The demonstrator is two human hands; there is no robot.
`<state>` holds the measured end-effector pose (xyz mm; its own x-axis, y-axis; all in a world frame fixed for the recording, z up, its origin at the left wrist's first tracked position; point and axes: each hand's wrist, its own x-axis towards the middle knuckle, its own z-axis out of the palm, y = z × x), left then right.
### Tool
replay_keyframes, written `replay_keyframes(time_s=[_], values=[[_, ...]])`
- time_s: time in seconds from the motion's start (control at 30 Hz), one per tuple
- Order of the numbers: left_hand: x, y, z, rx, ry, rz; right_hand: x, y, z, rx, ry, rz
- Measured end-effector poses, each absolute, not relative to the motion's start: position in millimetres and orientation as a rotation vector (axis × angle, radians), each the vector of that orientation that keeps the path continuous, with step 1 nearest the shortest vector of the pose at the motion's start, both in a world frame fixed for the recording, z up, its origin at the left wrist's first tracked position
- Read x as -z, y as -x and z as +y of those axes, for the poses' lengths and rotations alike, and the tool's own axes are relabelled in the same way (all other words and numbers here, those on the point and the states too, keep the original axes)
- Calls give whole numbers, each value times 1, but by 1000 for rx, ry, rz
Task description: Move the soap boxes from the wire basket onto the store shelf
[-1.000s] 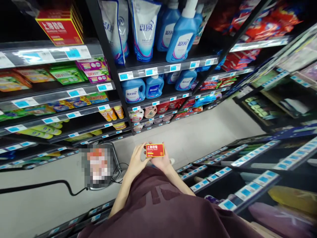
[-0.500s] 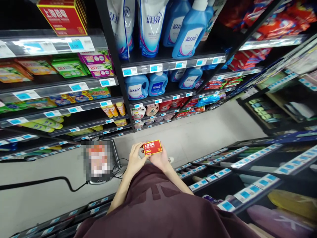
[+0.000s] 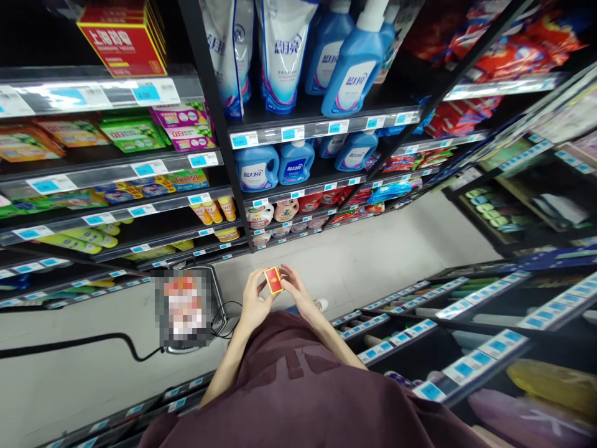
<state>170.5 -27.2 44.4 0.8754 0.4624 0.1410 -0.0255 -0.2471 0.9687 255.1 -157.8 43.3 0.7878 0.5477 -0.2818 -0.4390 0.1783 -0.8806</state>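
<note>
A small red soap box (image 3: 274,280) with yellow edges is held up in front of my body, its small end face turned toward me. My left hand (image 3: 254,302) grips it from the left, thumb below and fingers behind. On the other side, my right hand (image 3: 298,295) has its thumb and fingertips against the box's right edge. More red soap boxes (image 3: 124,46) of the same look are stacked on the upper left shelf.
Blue detergent bottles (image 3: 357,71) and pouches (image 3: 282,56) fill the shelves ahead. A basket (image 3: 219,298) with blurred contents stands on the floor (image 3: 373,261) at left, its long black handle (image 3: 84,340) reaching leftward. Another shelf rack (image 3: 466,330) runs close on my right.
The soap box has been turned from its wide printed face to its small end face. My right hand has shifted from beneath it to its right edge. The view has tipped slightly.
</note>
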Motion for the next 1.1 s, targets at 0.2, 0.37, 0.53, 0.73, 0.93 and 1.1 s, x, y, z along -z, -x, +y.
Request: replay_keyframes(time_s=[0.2,0.37,0.53,0.73,0.93,1.1], values=[[-30,-163,-9,-481,-1455,393,-57,-259,-161,-538,1264,-281],[-26,-155,-8,-461,-1396,451,-64,-257,-159,-534,1306,-331],[-24,-152,-9,-459,-1397,464,-60,-256,-158,-526,1345,-380],[-24,-152,-8,-483,-1452,451,-59,-257,-159,-555,1361,-380],[-22,-156,-11,-545,-1470,436,-58,-256,-160,-594,1404,-404],[-39,-159,-19,-583,-1671,431,-57,-254,-158,-663,1309,-398]])
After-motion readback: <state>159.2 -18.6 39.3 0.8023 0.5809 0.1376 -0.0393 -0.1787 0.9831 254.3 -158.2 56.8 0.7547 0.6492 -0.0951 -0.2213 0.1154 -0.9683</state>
